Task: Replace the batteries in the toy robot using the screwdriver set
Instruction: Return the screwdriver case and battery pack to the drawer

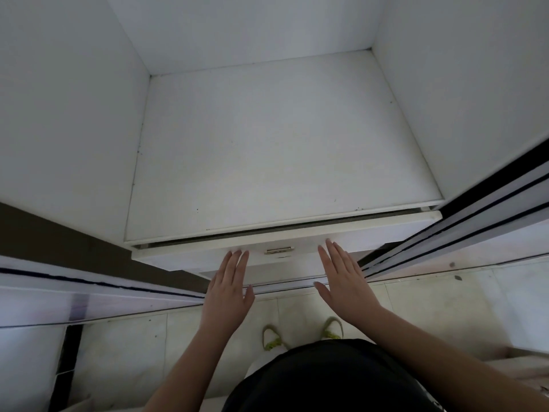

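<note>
white drawer [297, 248] | brass handle [278, 250] | white shelf [276, 150] | tiled floor [133, 352]

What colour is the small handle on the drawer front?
The handle is gold, brass-like, on the white drawer front; head view.

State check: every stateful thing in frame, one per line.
White wooden drawer with a brass handle: almost shut, narrow gap showing.
Left hand: fingers straight, tips on the drawer front.
Right hand: fingers straight, tips on the drawer front.
White cabinet shelf: nothing on it.
</note>
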{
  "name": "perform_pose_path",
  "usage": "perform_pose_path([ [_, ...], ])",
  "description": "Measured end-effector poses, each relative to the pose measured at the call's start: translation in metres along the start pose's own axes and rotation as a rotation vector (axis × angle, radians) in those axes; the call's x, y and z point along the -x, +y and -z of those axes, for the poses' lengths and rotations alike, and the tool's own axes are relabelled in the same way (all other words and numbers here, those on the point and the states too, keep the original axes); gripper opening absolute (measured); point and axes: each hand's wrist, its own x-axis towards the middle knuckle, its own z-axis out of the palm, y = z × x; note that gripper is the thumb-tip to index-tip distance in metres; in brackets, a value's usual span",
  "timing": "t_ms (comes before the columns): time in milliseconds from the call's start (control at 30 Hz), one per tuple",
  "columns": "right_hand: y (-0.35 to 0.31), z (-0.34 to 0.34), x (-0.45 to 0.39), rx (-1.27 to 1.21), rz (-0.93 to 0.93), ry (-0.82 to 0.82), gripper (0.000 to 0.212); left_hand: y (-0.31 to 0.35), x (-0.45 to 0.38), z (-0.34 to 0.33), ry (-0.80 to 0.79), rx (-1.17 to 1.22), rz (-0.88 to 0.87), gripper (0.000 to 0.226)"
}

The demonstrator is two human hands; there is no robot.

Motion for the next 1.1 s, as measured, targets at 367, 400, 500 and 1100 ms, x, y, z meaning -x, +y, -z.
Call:
perform_pose_path([
  [367, 0.019, 0.014, -0.041, -0.027, 0.023, -0.035, 0.073, 0.001, -0.039, 0.005, 0.062, -0.102, -0.008, 0.075],
  [400, 0.019, 0.014, -0.042, -0.033, 0.024, -0.042, 0.074, 0.000, -0.039, 0.004, 0.064, -0.109, -0.017, 0.076],
  [500, 0.020, 0.016, -0.043, -0.046, 0.022, -0.051, 0.073, -0.001, -0.036, 0.003, 0.046, -0.127, -0.017, 0.079],
  [1100, 0.034, 0.031, -0.049, -0.135, 0.100, -0.030, 0.068, 0.013, -0.043, 0.015, -0.010, -0.132, 0.061, 0.065],
])
